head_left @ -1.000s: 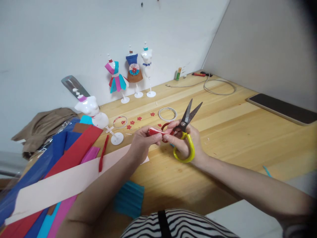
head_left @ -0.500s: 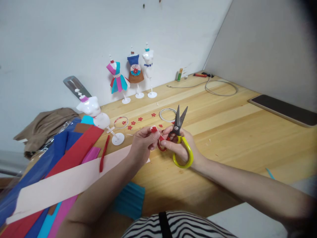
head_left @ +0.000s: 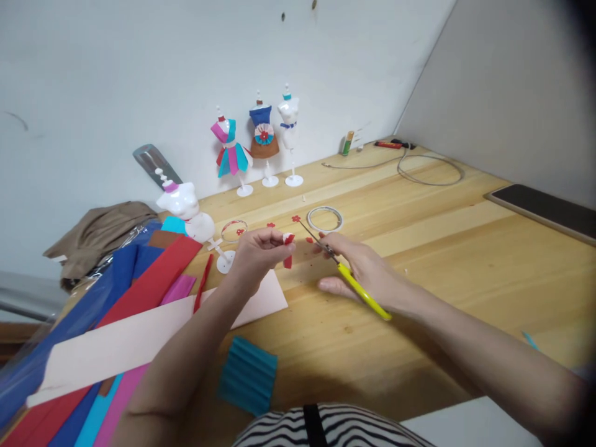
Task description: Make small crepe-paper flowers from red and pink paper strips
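My left hand (head_left: 261, 253) pinches a small red strip (head_left: 288, 262) with a white patch at its top, between thumb and fingertips. To its right, my right hand (head_left: 372, 273) holds scissors (head_left: 361, 288) with yellow handles; the dark blades point up and left, seen nearly edge-on. My right thumb stands apart from the fingers, and a handle lies against the hand. Just beyond the blade tips is a red flower cutout (head_left: 296, 218). A small red scrap (head_left: 309, 240) is close to my right fingertips. Other flower cutouts lie farther left, partly behind my left hand.
Coloured fabric strips (head_left: 153, 279) and a pale pink strip (head_left: 116, 347) cover the left side. White mini mannequins (head_left: 289, 115), some dressed, stand toward the wall. A white ring (head_left: 325, 219), a teal pleated piece (head_left: 249, 375), a cable (head_left: 431, 183) and a phone (head_left: 549, 211) lie around.
My hands have moved apart; the right one has drawn away from the red strip and turned the scissors edge-on, tips now up-left. The left still pinches the strip. The view has shifted slightly.
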Tool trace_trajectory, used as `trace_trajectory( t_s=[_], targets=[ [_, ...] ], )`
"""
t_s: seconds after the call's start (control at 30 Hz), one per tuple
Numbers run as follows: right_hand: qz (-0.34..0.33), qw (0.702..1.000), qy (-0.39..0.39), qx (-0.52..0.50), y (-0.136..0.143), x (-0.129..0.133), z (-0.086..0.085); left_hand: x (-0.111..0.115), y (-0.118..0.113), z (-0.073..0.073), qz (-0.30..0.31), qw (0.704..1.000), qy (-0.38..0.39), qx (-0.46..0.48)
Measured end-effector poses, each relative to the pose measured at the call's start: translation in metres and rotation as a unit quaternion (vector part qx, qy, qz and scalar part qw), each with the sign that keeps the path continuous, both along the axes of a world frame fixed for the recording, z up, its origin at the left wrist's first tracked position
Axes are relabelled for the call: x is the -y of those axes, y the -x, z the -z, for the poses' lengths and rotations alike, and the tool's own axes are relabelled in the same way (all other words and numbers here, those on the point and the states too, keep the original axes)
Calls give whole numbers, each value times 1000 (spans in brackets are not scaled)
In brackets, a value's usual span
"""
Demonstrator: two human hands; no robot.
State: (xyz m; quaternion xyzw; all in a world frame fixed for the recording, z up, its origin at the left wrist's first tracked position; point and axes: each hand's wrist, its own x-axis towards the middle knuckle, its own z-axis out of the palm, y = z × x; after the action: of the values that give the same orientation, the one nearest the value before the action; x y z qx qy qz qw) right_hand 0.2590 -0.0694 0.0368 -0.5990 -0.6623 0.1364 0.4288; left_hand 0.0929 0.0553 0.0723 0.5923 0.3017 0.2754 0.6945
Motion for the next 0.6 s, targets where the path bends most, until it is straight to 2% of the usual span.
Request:
trace_trajectory(
  t_s=[0.1, 0.33, 0.6],
  targets=[
    [17, 994, 17, 108, -1, 0, 0, 0, 1, -1, 0, 999, -41, -3],
    [47, 972, 44, 225, 11, -1, 4, 6, 0, 0, 37, 996, -65, -42],
    [47, 966, 16, 253, 8, 0, 10, 4, 0, -1, 53, 993, -63, -87]
  ],
)
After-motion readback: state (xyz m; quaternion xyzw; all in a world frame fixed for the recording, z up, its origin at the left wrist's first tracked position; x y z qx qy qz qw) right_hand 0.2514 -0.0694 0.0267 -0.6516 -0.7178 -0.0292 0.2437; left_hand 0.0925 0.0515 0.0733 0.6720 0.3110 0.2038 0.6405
